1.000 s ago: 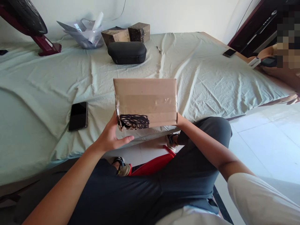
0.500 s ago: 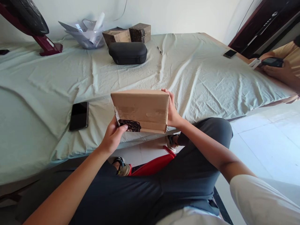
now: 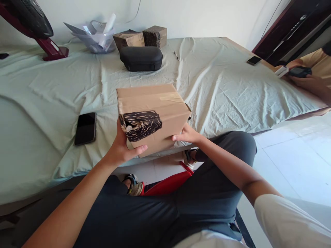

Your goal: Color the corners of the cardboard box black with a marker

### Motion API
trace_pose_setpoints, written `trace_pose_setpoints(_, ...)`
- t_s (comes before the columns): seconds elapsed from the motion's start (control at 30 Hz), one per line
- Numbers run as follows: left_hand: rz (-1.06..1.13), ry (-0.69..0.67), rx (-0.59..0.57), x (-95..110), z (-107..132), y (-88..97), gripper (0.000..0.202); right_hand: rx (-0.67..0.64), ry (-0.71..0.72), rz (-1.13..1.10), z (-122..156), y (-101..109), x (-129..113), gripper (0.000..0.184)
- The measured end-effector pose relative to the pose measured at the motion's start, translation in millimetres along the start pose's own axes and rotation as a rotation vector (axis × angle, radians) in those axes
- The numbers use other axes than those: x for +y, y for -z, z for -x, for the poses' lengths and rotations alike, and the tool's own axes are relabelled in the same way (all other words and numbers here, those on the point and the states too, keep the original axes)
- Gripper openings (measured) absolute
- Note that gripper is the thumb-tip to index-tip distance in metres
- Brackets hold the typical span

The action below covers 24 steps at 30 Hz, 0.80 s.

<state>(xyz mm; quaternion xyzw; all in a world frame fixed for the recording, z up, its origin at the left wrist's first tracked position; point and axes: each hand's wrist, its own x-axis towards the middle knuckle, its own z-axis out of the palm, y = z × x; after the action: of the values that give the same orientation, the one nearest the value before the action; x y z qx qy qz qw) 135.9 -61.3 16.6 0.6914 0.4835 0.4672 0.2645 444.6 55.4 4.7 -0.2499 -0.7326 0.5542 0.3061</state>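
A brown cardboard box (image 3: 165, 119) is held up at the near edge of the cloth-covered table, tilted so that its top and front faces show. Black scribble covers a patch at its left front corner, where the cardboard is torn. My left hand (image 3: 122, 146) grips that left side, thumb along the lower front and the other fingers hidden behind. At the lower right, my right hand (image 3: 187, 134) supports the box with its thumb on the front face; its remaining fingers are out of sight. Left of the box lies a black smartphone (image 3: 85, 128).
Farther back are a black zip case (image 3: 141, 58), two smaller cardboard boxes (image 3: 155, 36), a filled plastic basket (image 3: 99, 43) and a dark red stand (image 3: 55, 51). A pen (image 3: 176, 55) and another phone (image 3: 253, 60) lie rightward. Another person's hands (image 3: 307, 77) hold a dark device at far right.
The box has turned in my hands, bringing its top face and the whole scribbled patch into view. My right hand has slid from the upper right side down to the lower front edge.
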Motion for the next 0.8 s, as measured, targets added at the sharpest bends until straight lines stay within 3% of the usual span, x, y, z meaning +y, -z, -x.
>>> trace_pose_setpoints(0.1,0.058,0.053,0.075,-11,-5,-0.7,0.104,-0.067,0.104,0.162,-9,13,9,0.099)
trace_pose_setpoints(0.17,0.104,0.065,0.142,-22,-8,-0.9,0.102,0.044,0.100,0.378,-16,26,15,0.081)
trace_pose_setpoints(0.27,0.163,0.095,0.232,-36,-13,-0.1,0.096,0.240,-0.092,0.778,-26,38,25,0.065)
trace_pose_setpoints(0.37,0.247,0.176,0.306,-42,-17,0.4,0.089,0.263,-0.283,1.034,-35,38,34,0.059)
trace_pose_setpoints(0.53,0.220,0.145,0.281,-44,-19,0.9,0.089,0.235,-0.323,1.182,-56,27,38,0.047)
trace_pose_setpoints(0.8,0.099,0.038,0.223,-45,-17,4.2,0.089,0.275,-0.408,1.184,-68,26,33,0.038)
